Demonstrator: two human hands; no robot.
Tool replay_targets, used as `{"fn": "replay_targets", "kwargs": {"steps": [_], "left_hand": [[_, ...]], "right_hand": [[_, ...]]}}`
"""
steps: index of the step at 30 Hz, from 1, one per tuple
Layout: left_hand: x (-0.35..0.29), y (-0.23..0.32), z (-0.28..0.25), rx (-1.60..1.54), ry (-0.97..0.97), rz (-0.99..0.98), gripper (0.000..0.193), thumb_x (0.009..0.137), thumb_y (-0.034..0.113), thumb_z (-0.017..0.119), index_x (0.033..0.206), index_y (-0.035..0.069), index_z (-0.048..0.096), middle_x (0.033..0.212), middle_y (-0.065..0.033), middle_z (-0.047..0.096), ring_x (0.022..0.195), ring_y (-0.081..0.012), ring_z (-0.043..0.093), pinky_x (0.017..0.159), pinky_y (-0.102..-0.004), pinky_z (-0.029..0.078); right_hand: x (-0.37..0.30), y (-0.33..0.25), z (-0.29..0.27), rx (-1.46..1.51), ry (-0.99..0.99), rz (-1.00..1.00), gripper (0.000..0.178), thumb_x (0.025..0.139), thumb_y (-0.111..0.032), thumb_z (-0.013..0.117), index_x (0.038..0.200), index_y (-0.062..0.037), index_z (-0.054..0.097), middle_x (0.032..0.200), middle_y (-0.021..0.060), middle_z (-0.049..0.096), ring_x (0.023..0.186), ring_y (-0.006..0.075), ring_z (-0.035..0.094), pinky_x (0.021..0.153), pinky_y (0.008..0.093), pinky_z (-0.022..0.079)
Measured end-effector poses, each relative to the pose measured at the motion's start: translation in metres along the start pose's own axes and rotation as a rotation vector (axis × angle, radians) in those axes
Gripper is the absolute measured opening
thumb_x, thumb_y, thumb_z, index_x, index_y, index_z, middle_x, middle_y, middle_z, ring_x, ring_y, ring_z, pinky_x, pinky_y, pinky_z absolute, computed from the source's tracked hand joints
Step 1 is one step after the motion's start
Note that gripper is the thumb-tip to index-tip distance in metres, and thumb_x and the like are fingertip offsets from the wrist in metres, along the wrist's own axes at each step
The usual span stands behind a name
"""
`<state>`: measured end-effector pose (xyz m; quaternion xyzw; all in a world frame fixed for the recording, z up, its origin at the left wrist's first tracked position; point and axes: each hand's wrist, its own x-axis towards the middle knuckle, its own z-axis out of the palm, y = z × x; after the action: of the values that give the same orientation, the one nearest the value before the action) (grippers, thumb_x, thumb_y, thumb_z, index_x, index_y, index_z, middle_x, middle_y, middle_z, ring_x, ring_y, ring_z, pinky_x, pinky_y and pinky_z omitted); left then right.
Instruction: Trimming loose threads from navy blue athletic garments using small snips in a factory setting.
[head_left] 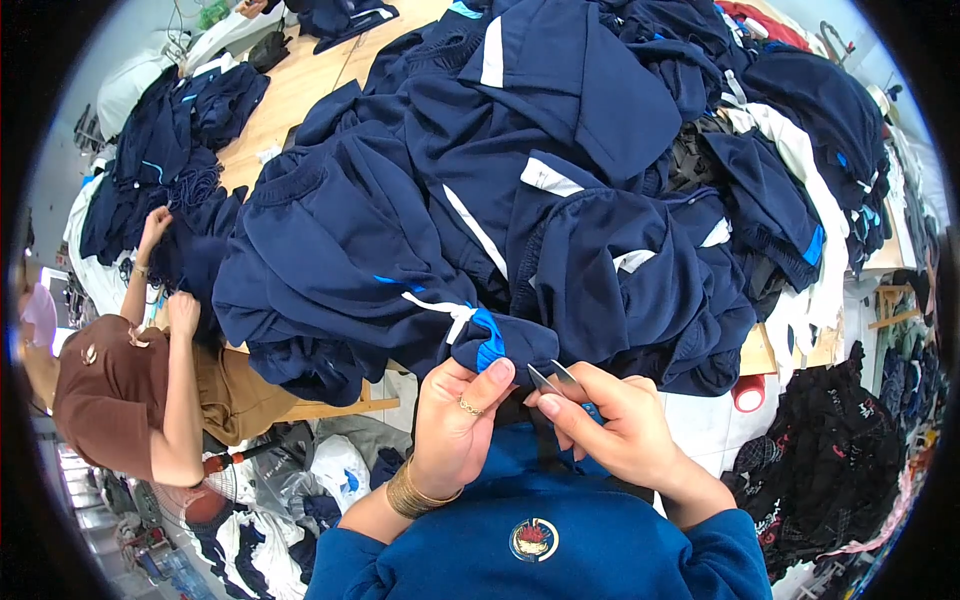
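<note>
My left hand (455, 425), with a ring and several gold bangles, pinches the edge of a navy garment (340, 240). A bright blue panel (488, 340) and a white strip (455, 312) show just above its thumb. In my right hand (620, 425) is a pair of small metal thread snips (553, 380), gripped between thumb and fingers. Their blades point up, slightly apart, close to the held navy edge. Whether a thread lies between them is too small to tell.
A large heap of navy garments with white strips (590, 110) covers the wooden table (270, 125). At the left a co-worker in a brown top (110, 400) handles more navy clothes. Black clothes (820, 460) lie in a pile on the right, near a red roll (748, 393).
</note>
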<state>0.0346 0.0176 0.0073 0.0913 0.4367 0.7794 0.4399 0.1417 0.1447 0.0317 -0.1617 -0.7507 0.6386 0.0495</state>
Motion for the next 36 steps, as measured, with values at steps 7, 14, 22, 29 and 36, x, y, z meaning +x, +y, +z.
{"fn": "replay_targets", "kwargs": {"steps": [7, 14, 22, 29, 36], "left_hand": [[-0.0001, 0.0005, 0.0005, -0.015, -0.004, -0.013, 0.026, 0.088, 0.018, 0.054, 0.105, -0.002, 0.056, 0.105, -0.0120, 0.060, 0.098, -0.0198, 0.057, 0.090, -0.0353, 0.043], [0.0012, -0.0026, -0.0029, -0.013, -0.001, -0.009, 0.027, 0.087, 0.017, 0.056, 0.106, -0.001, 0.055, 0.105, -0.0120, 0.060, 0.096, -0.0195, 0.057, 0.087, -0.0349, 0.044], [0.0008, -0.0030, -0.0020, -0.019, -0.008, -0.004, 0.027, 0.088, 0.016, 0.055, 0.107, -0.002, 0.055, 0.106, -0.0123, 0.060, 0.097, -0.0203, 0.057, 0.088, -0.0355, 0.043], [0.0003, -0.0062, -0.0054, -0.016, 0.000, -0.002, 0.026, 0.088, 0.016, 0.055, 0.107, -0.002, 0.055, 0.107, -0.0122, 0.060, 0.098, -0.0202, 0.057, 0.089, -0.0356, 0.043], [0.0006, -0.0060, -0.0025, -0.016, -0.008, 0.008, 0.025, 0.088, 0.016, 0.055, 0.106, -0.001, 0.056, 0.105, -0.0110, 0.060, 0.097, -0.0191, 0.057, 0.089, -0.0347, 0.043]], "right_hand": [[0.0004, -0.0002, -0.0012, 0.007, -0.005, 0.007, 0.015, 0.087, -0.017, 0.058, 0.090, -0.0022, 0.056, 0.054, 0.0066, 0.053, 0.044, 0.0122, 0.055, 0.040, 0.0241, 0.039], [0.0018, 0.0005, -0.0009, 0.013, -0.011, 0.004, 0.015, 0.087, -0.017, 0.058, 0.090, -0.0021, 0.057, 0.055, 0.0069, 0.053, 0.045, 0.0112, 0.055, 0.041, 0.0240, 0.039], [0.0022, -0.0003, -0.0020, 0.002, -0.008, 0.001, 0.016, 0.086, -0.017, 0.059, 0.089, -0.0022, 0.057, 0.057, 0.0081, 0.054, 0.046, 0.0124, 0.055, 0.042, 0.0242, 0.039], [0.0027, -0.0014, -0.0029, -0.015, -0.010, 0.010, 0.015, 0.086, -0.018, 0.059, 0.088, -0.0024, 0.058, 0.057, 0.0084, 0.055, 0.046, 0.0130, 0.056, 0.042, 0.0242, 0.039], [0.0017, 0.0037, 0.0001, 0.018, 0.025, -0.004, 0.015, 0.087, -0.018, 0.059, 0.086, -0.0027, 0.058, 0.053, 0.0070, 0.052, 0.044, 0.0117, 0.053, 0.041, 0.0245, 0.038]]}}
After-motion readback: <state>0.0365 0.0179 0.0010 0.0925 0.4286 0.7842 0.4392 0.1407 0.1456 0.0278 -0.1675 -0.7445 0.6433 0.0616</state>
